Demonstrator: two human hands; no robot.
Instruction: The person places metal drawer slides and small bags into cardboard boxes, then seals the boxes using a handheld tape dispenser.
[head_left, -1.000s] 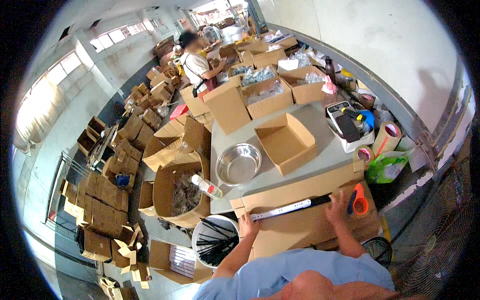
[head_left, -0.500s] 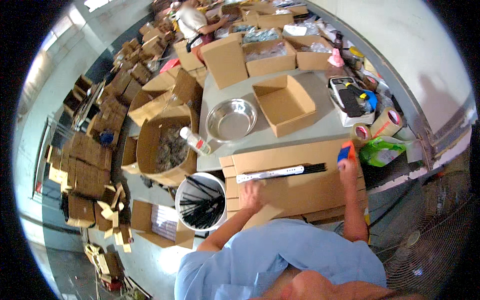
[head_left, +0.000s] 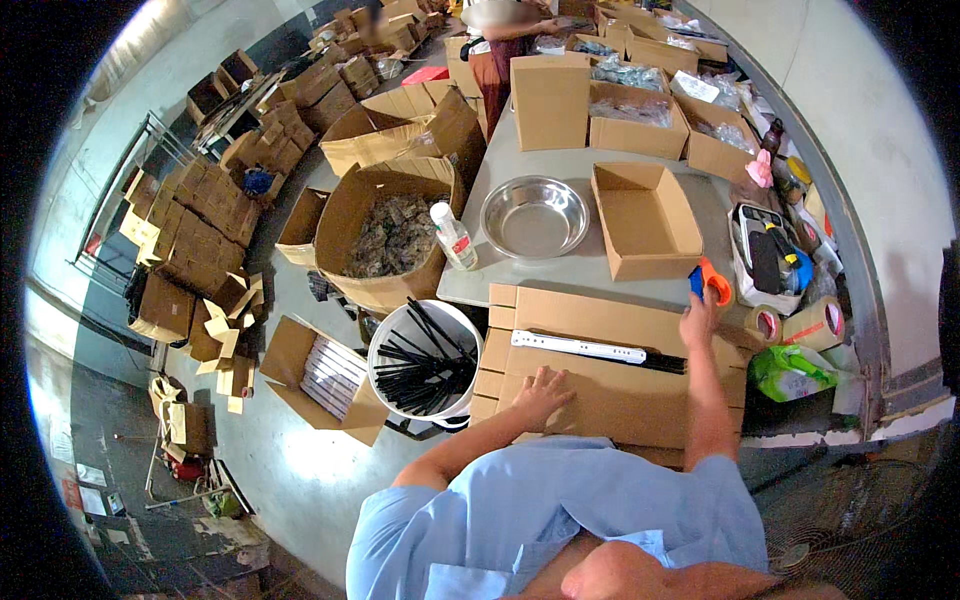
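My left hand [head_left: 545, 398] lies with fingers spread on a flat sheet of cardboard [head_left: 610, 405], near its left side. A white rail with small holes [head_left: 578, 346] rests across the sheet, just beyond that hand. Thin black strips [head_left: 668, 362] stick out from the rail's right end. At the sheet's far right edge, my right hand [head_left: 698, 318] is closed on an orange and blue tape dispenser [head_left: 710, 280]. The grip itself is partly hidden by the back of the hand. An open cardboard box [head_left: 650, 262] stands just beyond the dispenser.
Left of the sheet stands a white bucket [head_left: 388, 392] of black strips. Beyond are a clear bottle [head_left: 454, 240], a steel bowl [head_left: 487, 222] and a large carton [head_left: 330, 240]. Tape rolls [head_left: 818, 325] and a green bag [head_left: 790, 375] lie right. A person [head_left: 492, 70] stands far off.
The right hand has carried the tape dispenser away from me, past the sheet's far edge. My left hand has settled flat on the cardboard. The whole view has shifted.
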